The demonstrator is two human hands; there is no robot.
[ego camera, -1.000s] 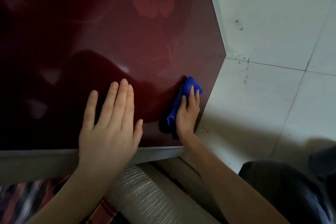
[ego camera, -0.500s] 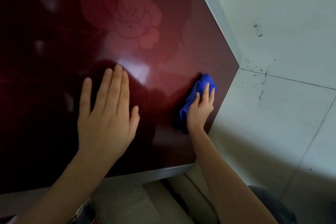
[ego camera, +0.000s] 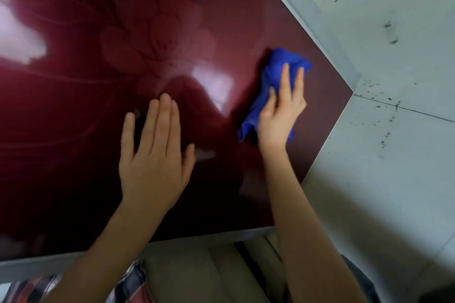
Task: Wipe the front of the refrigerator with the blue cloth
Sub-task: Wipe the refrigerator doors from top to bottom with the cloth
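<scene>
The refrigerator front point(ego camera: 73, 130) is a glossy dark red panel with a pale flower pattern and a grey frame. A bunched blue cloth point(ego camera: 278, 66) lies against the panel near its right edge. My right hand point(ego camera: 280, 113) presses on the cloth, fingers spread over it, and part of the cloth is hidden under the palm. My left hand point(ego camera: 152, 155) rests flat on the panel to the left of the cloth, fingers apart, holding nothing.
The grey frame point(ego camera: 307, 15) runs along the panel's right and lower edges. Pale floor tiles point(ego camera: 394, 179) with dark specks lie to the right. Below the panel are a beige surface point(ego camera: 192, 275) and striped fabric point(ego camera: 32, 288).
My right hand has slid the cloth upward along the right part of the panel. The view has tilted, showing more of the flower pattern. My left hand stays flat on the panel.
</scene>
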